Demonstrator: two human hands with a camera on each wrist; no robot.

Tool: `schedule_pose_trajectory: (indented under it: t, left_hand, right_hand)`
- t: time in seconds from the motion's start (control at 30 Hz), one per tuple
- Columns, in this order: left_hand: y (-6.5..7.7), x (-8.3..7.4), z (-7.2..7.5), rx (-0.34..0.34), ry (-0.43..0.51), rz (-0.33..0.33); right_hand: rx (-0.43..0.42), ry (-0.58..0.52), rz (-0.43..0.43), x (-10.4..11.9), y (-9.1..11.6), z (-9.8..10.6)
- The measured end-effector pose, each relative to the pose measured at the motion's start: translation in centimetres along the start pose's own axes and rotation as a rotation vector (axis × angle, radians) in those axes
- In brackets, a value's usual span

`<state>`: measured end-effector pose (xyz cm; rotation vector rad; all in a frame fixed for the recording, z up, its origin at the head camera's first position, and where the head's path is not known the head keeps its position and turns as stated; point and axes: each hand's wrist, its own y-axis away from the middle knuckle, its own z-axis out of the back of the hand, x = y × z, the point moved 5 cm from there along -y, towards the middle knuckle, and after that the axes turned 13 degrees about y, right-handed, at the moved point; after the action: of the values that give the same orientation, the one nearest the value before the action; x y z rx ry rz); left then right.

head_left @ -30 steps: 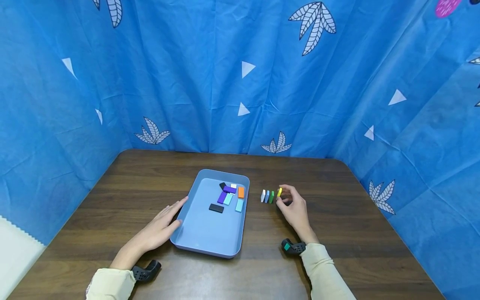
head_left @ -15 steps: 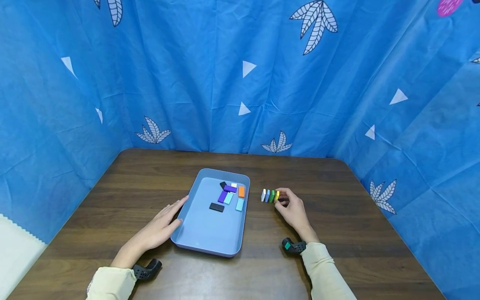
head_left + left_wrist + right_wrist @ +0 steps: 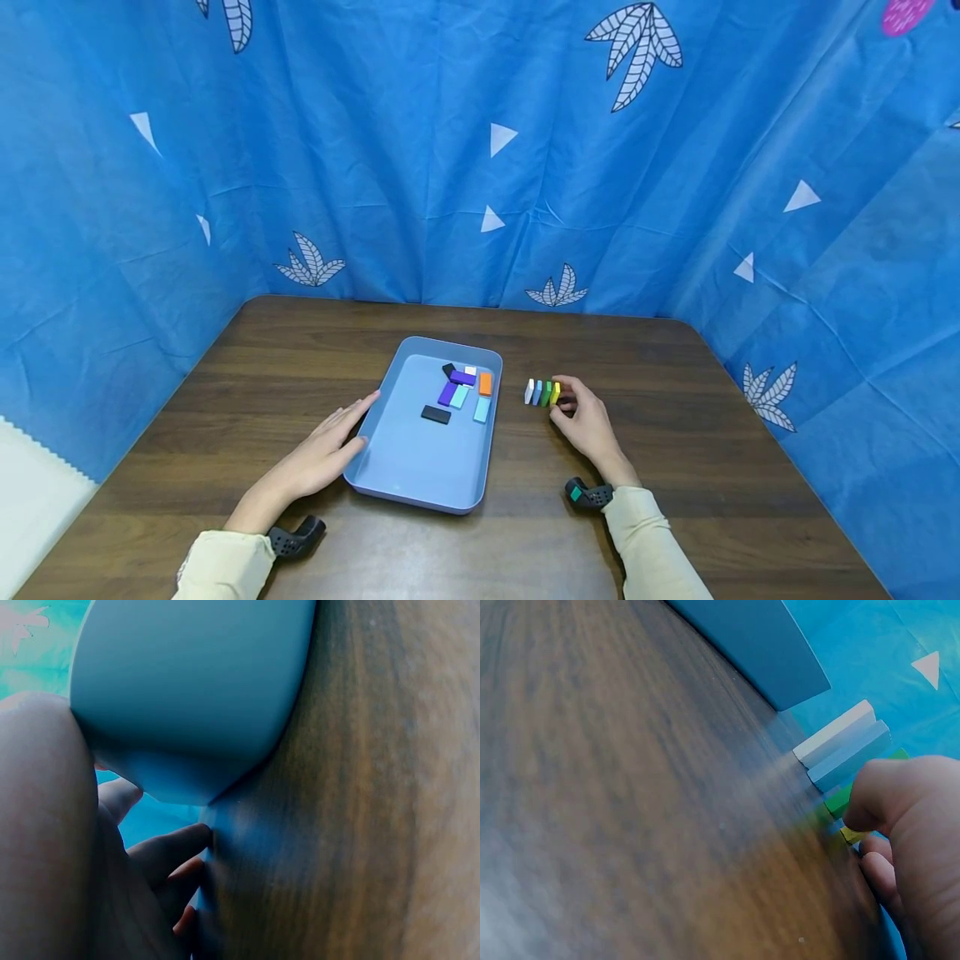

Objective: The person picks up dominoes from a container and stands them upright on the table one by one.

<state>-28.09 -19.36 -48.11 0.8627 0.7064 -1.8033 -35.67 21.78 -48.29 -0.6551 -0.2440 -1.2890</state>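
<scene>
A yellow domino (image 3: pixel 556 392) stands upright on the table, pinched between the thumb and fingers of my right hand (image 3: pixel 591 423). Left of it stand a green domino (image 3: pixel 547 394), a light blue domino (image 3: pixel 537 392) and a white domino (image 3: pixel 529 392), spaced in a short row with narrow gaps. In the right wrist view my thumb hides most of the yellow domino (image 3: pixel 850 835) and part of the green one. My left hand (image 3: pixel 318 457) rests with extended fingers against the left side of a blue-grey tray (image 3: pixel 412 458).
Inside the tray lie several loose dominoes: a black one (image 3: pixel 435 415), an orange one (image 3: pixel 485 383), purple ones (image 3: pixel 447 393), light cyan ones (image 3: pixel 482 409) and a white one, some overlapping. The brown wooden table (image 3: pixel 712 467) is bounded by a blue curtain (image 3: pixel 420 167).
My right hand has moved slightly left with the yellow domino, which was tilted and apart and now stands upright beside the green one. The left hand keeps its place at the tray.
</scene>
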Motion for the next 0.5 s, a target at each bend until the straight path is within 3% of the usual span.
schedule_pose_trajectory:
  t: [0.3, 0.5]
  left_hand:
    - [0.01, -0.01, 0.06, 0.000, 0.012, 0.004]
    - [0.00, -0.03, 0.02, 0.007, 0.019, 0.014]
  right_hand:
    - [-0.015, 0.009, 0.061, 0.44, 0.12, -0.06]
    - [-0.135, -0.014, 0.116, 0.85, 0.13, 0.59]
